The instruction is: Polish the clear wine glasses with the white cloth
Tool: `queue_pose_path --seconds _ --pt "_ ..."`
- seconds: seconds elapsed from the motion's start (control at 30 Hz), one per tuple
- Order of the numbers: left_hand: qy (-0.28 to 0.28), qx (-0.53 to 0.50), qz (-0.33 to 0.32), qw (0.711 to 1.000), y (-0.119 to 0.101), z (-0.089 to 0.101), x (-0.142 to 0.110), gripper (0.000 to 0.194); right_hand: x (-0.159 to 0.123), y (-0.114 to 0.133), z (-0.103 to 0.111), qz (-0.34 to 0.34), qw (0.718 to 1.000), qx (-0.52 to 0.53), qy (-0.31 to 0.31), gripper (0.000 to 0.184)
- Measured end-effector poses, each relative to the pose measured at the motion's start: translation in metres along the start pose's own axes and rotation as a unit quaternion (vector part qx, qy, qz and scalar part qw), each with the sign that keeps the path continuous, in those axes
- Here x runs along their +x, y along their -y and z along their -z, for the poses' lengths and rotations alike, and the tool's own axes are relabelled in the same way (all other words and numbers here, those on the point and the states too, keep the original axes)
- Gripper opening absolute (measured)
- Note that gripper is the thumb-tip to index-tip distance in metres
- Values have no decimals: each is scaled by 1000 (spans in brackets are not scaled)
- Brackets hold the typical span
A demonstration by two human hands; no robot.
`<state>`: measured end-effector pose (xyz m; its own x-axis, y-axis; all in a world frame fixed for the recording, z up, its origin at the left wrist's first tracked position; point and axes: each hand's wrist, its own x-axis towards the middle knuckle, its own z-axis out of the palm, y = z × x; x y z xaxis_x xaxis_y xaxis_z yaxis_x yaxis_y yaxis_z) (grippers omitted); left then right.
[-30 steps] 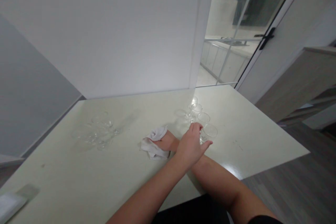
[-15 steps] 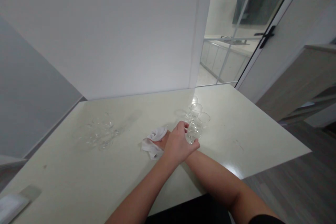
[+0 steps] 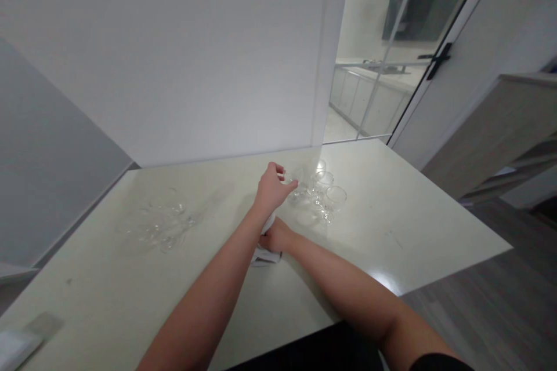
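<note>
My left hand (image 3: 272, 188) reaches over the table with thumb and fingers curved round the bowl of a clear stemmed glass (image 3: 295, 177). Below it, under my left wrist, my right hand (image 3: 278, 236) is closed on a white cloth (image 3: 266, 258). Part of the cloth is covered by my left forearm. Just right of the held glass stand several more clear stemmed glasses (image 3: 336, 198), close together and upright.
On the left of the pale table (image 3: 374, 185) is another group of clear glassware (image 3: 161, 226), hard to make out. A white object (image 3: 17, 348) lies at the near left edge. A white wall (image 3: 195, 69) borders the table's far side.
My left hand has moved away from me and to the left, from the near glasses, and a glass now stands apart from the group in it. The right hand and cloth have shifted slightly.
</note>
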<state>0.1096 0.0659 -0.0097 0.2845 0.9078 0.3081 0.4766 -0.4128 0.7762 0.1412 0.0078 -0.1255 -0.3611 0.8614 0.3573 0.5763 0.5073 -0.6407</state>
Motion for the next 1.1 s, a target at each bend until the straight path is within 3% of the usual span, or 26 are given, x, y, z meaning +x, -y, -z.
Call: queue_pose_path --seconds 0.13,0.7,1.1 --pt "11 13 2 1000 5 -14 4 42 3 1 2 33 999 -5 -3 17" --pt "-20 -21 -9 1000 15 -32 8 42 9 3 1 19 990 -117 74 13" --pt "5 -33 6 999 17 -37 3 47 7 -3 -2 15 994 -94 46 13"
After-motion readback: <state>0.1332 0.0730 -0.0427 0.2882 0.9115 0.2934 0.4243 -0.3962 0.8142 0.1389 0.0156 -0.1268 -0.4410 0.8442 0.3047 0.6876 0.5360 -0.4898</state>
